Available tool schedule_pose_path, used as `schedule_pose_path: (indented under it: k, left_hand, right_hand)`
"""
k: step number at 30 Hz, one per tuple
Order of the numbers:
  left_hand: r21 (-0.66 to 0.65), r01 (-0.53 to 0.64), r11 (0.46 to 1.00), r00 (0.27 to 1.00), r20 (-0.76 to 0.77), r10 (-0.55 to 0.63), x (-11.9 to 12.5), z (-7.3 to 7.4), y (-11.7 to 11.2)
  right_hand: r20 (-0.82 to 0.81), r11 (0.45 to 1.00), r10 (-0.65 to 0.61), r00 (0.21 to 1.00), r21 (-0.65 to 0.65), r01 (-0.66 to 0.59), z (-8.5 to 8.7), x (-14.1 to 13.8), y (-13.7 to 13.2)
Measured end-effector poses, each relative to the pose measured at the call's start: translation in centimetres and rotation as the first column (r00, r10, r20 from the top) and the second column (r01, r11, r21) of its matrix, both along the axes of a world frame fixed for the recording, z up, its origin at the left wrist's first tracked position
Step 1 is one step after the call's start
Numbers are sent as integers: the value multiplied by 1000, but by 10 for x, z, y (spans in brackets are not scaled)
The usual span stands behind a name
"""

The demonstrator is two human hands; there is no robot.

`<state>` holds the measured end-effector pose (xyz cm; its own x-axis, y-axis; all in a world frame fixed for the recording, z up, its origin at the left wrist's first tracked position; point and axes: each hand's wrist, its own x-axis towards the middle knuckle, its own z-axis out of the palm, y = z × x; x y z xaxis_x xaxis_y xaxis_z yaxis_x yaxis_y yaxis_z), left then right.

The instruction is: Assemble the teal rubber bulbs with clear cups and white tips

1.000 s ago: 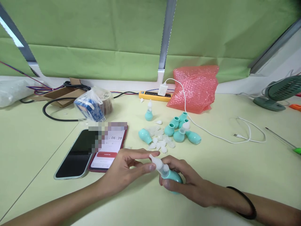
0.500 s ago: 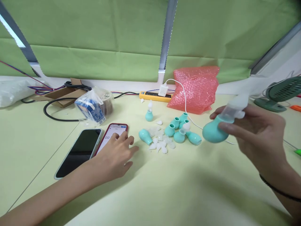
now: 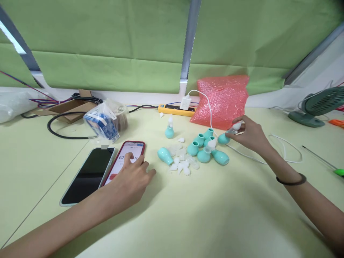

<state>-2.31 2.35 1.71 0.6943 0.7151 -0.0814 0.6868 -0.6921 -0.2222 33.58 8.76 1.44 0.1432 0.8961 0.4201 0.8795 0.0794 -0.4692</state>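
Note:
My right hand (image 3: pixel 252 134) pinches a nasal aspirator (image 3: pixel 223 139), a teal bulb with a clear and white nozzle, tilted low over the table. My left hand (image 3: pixel 134 175) lies over the red-cased phone (image 3: pixel 122 157), fingers apart and bent, holding nothing; whether a fingertip touches the screen I cannot tell. Between the hands lie several teal bulbs (image 3: pixel 192 148), some upright with open necks, and loose white nozzle tips (image 3: pixel 185 168). One bulb (image 3: pixel 165 156) lies on its side. Another aspirator (image 3: pixel 169 132) with its nozzle on stands upright behind them.
A second phone (image 3: pixel 88 175) with a dark screen lies left of the red one. Behind are a bagged blue box (image 3: pixel 104 123), an open cardboard box (image 3: pixel 71 107), a yellow power strip (image 3: pixel 176 110) and red bubble wrap (image 3: pixel 221 102). At right stand a green fan (image 3: pixel 309 114) and a green-handled screwdriver (image 3: pixel 339 172).
My right hand has moved forward and left, carrying the aspirator from above the table down beside the teal bulbs. My left hand has shifted slightly down, showing more of the phone's screen.

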Motion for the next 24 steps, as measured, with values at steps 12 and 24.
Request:
schedule_pose_path:
  k: [12, 24]
  left_hand:
    - [-132, 128, 983, 956, 280, -87, 19, -19, -10]
    - [-73, 166, 983, 971, 187, -150, 22, -31, -15]
  right_hand:
    - [74, 996, 62, 995, -65, -57, -6, -9, -1]
    - [184, 999, 46, 982, -10, -45, 3, -19, -11]
